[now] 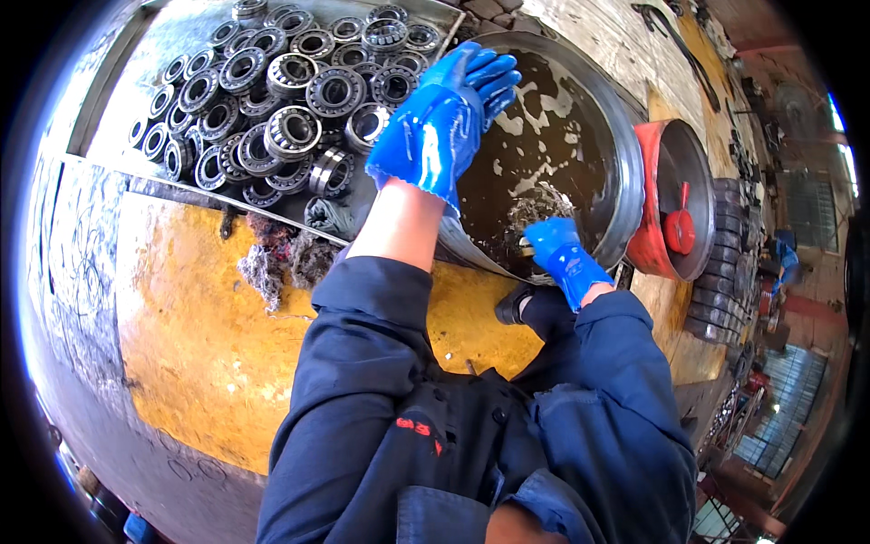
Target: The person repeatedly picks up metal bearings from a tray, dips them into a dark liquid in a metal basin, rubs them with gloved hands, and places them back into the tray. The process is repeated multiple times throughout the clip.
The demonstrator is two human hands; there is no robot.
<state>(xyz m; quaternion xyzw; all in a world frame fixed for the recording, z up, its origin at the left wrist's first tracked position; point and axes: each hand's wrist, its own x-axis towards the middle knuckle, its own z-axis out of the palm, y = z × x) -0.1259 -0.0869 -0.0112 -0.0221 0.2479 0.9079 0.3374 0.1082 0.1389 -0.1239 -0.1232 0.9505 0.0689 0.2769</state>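
Note:
My left hand (444, 118), in a wet blue rubber glove, is raised between the heap of bearings (290, 77) and a round metal drum (625, 172). Its fingers are stretched out, and no object shows in it. My right hand (564, 254), gloved the same way, is closed over the drum's near side. It grips a frayed, bristly brush-like bundle (542, 203), whose held end is mostly hidden by the glove. Murky brown liquid (507, 150) with pale foam patches lies in the drum around the bundle.
The bearings lie on a metal-edged tray table (109, 91). Grey fibre rags (263, 272) rest on the yellow surface below it. Right of the drum stands a red tub (645, 208) holding a red scoop (680, 227). Dark stacked rings (716, 263) line the far right.

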